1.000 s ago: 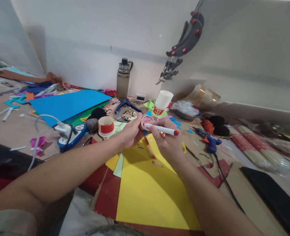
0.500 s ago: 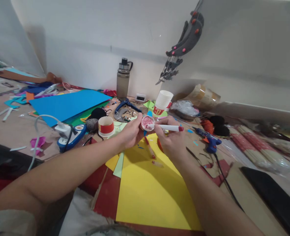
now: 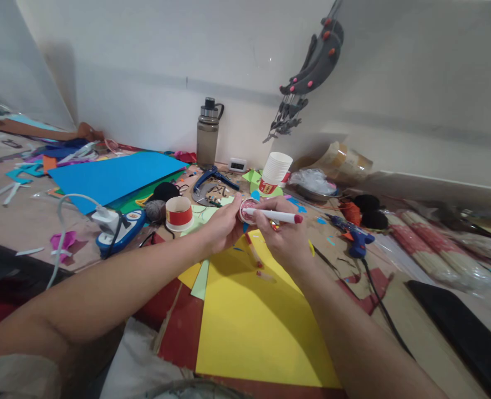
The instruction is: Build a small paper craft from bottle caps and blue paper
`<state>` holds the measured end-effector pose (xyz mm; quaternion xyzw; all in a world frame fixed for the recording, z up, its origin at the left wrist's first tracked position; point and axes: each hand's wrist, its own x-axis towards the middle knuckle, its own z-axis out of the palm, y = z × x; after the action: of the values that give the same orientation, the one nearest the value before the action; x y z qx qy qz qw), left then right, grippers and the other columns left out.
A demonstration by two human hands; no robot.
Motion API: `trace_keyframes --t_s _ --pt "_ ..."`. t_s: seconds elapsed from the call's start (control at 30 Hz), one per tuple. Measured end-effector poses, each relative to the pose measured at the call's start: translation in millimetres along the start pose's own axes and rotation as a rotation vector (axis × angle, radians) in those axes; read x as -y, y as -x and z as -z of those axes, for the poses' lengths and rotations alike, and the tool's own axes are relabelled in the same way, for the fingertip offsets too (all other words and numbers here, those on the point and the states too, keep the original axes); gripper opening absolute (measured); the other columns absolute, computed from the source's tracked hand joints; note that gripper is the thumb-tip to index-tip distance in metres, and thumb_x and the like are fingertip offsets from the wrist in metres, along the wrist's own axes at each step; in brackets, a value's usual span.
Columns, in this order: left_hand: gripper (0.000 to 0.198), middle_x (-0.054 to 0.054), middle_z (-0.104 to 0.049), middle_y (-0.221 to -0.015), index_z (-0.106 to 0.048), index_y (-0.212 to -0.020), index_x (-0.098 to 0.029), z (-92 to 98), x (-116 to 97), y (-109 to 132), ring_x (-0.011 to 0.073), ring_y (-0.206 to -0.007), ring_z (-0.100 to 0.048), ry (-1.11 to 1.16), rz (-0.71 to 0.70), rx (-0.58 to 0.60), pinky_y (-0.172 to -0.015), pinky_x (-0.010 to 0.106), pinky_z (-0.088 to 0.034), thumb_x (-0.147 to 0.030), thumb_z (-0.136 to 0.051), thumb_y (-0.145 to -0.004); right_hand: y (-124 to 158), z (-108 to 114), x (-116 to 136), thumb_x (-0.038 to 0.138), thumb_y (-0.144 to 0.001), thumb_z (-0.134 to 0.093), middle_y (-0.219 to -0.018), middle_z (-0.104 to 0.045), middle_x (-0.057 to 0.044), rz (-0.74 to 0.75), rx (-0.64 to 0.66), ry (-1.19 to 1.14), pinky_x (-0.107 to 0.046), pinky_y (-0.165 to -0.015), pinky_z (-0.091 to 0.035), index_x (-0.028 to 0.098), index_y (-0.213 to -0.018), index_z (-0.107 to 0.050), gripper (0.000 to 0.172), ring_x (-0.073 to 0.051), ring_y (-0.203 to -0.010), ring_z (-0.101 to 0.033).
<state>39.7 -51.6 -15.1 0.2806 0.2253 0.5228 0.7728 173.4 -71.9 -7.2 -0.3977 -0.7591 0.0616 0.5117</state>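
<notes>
My left hand (image 3: 221, 226) is closed around a small paper cup (image 3: 245, 211) held on its side, its round bottom marked with red. My right hand (image 3: 285, 241) grips a white marker with a red end cap (image 3: 276, 215), the tip resting against the cup's bottom. Both hands hover above a yellow paper sheet (image 3: 254, 327) lying on the table. Another cut paper cup with a red band (image 3: 179, 213) stands just left of my left hand.
A stack of white paper cups (image 3: 275, 170), a dark water bottle (image 3: 208, 134), a blue sheet (image 3: 112, 174), a blue glue gun (image 3: 353, 235), a charger with a cable (image 3: 116, 227) and bundles of sticks (image 3: 428, 252) crowd the table. A black object (image 3: 465, 332) lies at right.
The marker has shifted slightly across the cup's bottom, its cap end dipping and then rising again. My hands stay in nearly the same place.
</notes>
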Motion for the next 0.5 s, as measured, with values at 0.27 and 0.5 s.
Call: trace_keyframes --t_s 0.27,0.5 --pt "0.032 0.009 -0.072 -0.088 -0.066 -0.088 -0.011 5.4 1.6 -4.3 0.0146 -0.08 -0.066 -0.064 -0.05 0.031 -0.084 0.03 -0.055 -0.037 -0.049 -0.096 -0.1 6.2 -9.4 0.032 -0.088 -0.057 -0.079 -0.068 -0.003 0.008 -0.115 0.2 -0.038 -0.074 -0.041 0.023 -0.079 -0.06 0.013 -0.022 -0.075 -0.061" --pt "0.035 0.007 -0.071 -0.081 -0.066 -0.082 -0.012 5.2 -0.3 -5.0 0.0144 -0.078 -0.067 -0.032 -0.08 0.001 -0.087 0.029 -0.054 -0.038 -0.048 -0.096 0.7 0.2 -1.7 0.027 -0.085 -0.056 -0.069 -0.063 0.0 -0.017 -0.045 0.092 -0.036 -0.069 -0.041 0.024 -0.072 -0.054 0.014 -0.019 -0.067 -0.059"
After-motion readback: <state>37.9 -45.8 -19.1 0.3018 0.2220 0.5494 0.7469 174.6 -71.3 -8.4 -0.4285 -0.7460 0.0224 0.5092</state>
